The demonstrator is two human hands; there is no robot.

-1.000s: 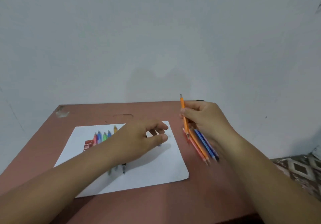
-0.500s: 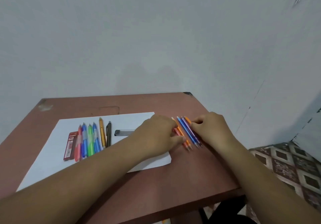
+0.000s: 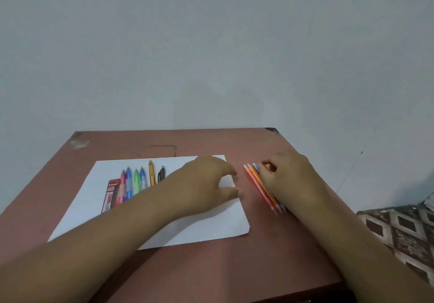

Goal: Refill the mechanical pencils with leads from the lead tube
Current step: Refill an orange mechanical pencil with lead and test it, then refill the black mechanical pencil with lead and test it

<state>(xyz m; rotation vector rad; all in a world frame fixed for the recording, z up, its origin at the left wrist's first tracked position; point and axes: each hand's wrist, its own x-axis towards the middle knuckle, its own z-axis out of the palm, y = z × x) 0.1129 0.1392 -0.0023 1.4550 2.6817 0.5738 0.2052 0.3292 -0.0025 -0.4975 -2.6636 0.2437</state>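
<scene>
Two hands at work over a sheet of paper on a reddish tabletop

Your tabletop (image 3: 211, 267) is reddish-brown, pushed against a plain pale wall (image 3: 211, 44), with a scuffed patch at its far left corner and a dark cap at its far right corner. A patterned floor (image 3: 404, 230) of dark and light diamonds shows past its right edge. A white sheet of paper (image 3: 211, 227) lies flat on it and serves as your landmark.

On the far left part of the paper, a row of mechanical pencils (image 3: 137, 180) lies side by side: red, blue, green, blue, then yellow-orange and black, tips pointing away from you. A red lead pack (image 3: 110, 197) marked "2B" lies touching the left end of that row. Your left forearm crosses the near ends of these.

Just off the paper's right edge, a second bundle of slim pencils (image 3: 260, 190) in pink, orange and blue lies on the bare tabletop, angled toward you.

Your left hand (image 3: 206, 183) hovers above the paper's far right corner, fingers loosely curved and apart, holding nothing. Your right hand (image 3: 288, 180) rests on the slim pencils, its fingers curled onto their far ends; whether they actually pinch one, you cannot tell.
</scene>
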